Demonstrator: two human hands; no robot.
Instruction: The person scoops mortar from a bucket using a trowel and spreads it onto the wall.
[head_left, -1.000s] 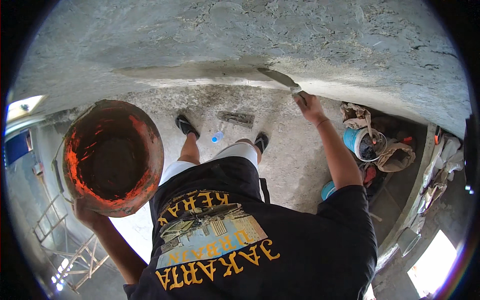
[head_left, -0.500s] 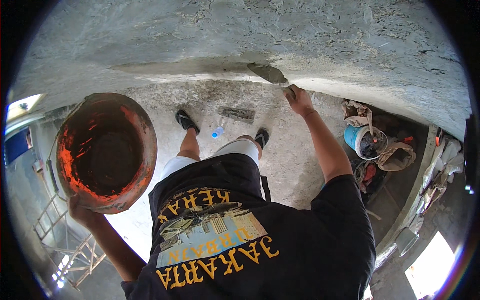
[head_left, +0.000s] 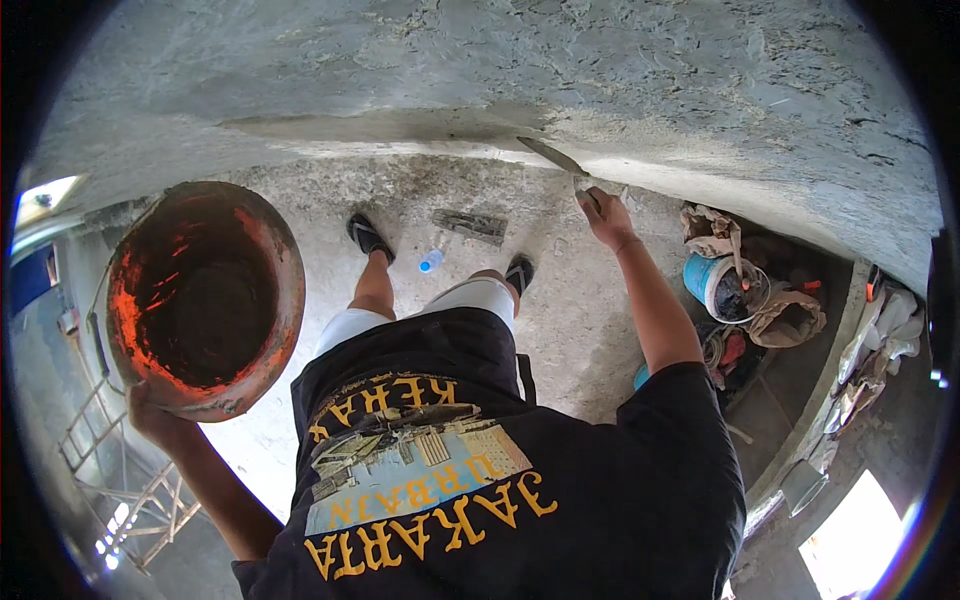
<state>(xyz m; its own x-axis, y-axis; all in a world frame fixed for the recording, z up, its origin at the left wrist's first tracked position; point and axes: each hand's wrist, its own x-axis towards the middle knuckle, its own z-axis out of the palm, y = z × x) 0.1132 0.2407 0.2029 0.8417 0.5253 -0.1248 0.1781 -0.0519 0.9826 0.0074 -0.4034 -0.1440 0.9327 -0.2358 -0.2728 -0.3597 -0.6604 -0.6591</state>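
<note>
i have the left forearm (head_left: 222, 492) slanting up and leftward from the lower edge to the left hand (head_left: 157, 412), which is raised at mid-left of the frame and gripping, partly hidden from me. on the other side i see the right forearm (head_left: 656, 300) reaching up and slightly leftward, its wrist nearly straight, to the right hand (head_left: 608, 217), curled in a grip above and right of the frame's centre.
</note>
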